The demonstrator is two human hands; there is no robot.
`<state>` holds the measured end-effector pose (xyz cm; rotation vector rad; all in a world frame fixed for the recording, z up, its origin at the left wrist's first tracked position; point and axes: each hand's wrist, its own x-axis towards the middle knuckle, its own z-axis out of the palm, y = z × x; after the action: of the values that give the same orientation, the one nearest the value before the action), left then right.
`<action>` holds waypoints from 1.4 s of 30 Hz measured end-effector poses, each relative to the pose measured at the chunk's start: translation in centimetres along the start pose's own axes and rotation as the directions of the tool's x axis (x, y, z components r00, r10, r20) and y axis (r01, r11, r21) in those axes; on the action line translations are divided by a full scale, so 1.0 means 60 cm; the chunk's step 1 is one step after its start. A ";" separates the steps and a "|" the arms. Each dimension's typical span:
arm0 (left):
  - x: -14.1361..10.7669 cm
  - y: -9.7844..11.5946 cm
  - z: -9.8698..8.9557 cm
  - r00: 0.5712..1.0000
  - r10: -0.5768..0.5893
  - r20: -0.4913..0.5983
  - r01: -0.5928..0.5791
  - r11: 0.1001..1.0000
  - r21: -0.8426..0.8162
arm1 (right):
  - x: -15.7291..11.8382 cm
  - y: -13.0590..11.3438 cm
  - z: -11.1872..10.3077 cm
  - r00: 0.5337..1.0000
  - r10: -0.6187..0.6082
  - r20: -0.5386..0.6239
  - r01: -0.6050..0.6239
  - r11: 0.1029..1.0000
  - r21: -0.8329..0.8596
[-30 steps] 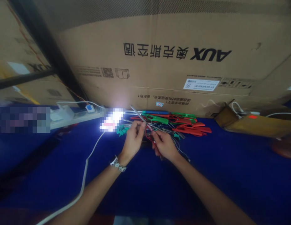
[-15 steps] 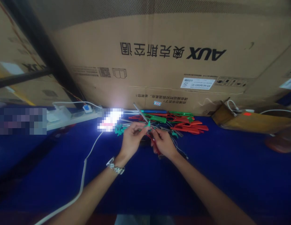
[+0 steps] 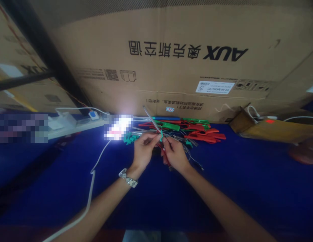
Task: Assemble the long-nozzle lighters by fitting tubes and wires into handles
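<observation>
My left hand (image 3: 144,151) pinches a small teal plastic piece (image 3: 161,135) between thumb and fingertips. My right hand (image 3: 177,155) is closed around a slim red piece (image 3: 167,160) that shows below its fingers. A thin metal rod (image 3: 151,117) slants up and to the left from between the two hands; whether it joins the red piece is hidden. Both hands meet fingertip to fingertip just above the table. Behind them lies a pile with red clip-like plastic pieces (image 3: 206,135), a green handle (image 3: 171,126) and more teal pieces (image 3: 131,137).
The blue table (image 3: 234,188) carries a lit, blurred-out screen (image 3: 119,127) with a white cable (image 3: 91,183). At left lies a white power strip (image 3: 77,126). A large cardboard box (image 3: 166,77) walls off the back. An open brown carton (image 3: 264,129) stands at right.
Both hands stay together and have shifted only slightly; the teal piece sits a little closer to my right fingertips. The camera view has tilted a little.
</observation>
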<state>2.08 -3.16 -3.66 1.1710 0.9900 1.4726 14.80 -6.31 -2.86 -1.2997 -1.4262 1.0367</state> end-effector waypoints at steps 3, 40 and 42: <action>0.000 -0.002 0.001 1.000 0.009 -0.013 -0.009 1.000 -0.007 | 0.000 0.003 0.001 1.000 -0.009 -0.005 0.009 1.000 0.000; -0.009 0.019 -0.024 0.930 0.107 0.350 -0.208 0.942 0.262 | 0.009 0.016 -0.004 0.998 -0.055 -0.015 0.057 0.983 0.172; -0.006 0.015 -0.018 0.933 0.015 0.361 -0.099 0.971 0.215 | 0.009 0.012 -0.003 0.997 -0.052 -0.062 0.062 0.983 0.174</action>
<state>0.86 -3.70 -3.11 1.5838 0.8925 1.1511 15.10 -5.70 -3.48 -1.1459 -1.2909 1.0534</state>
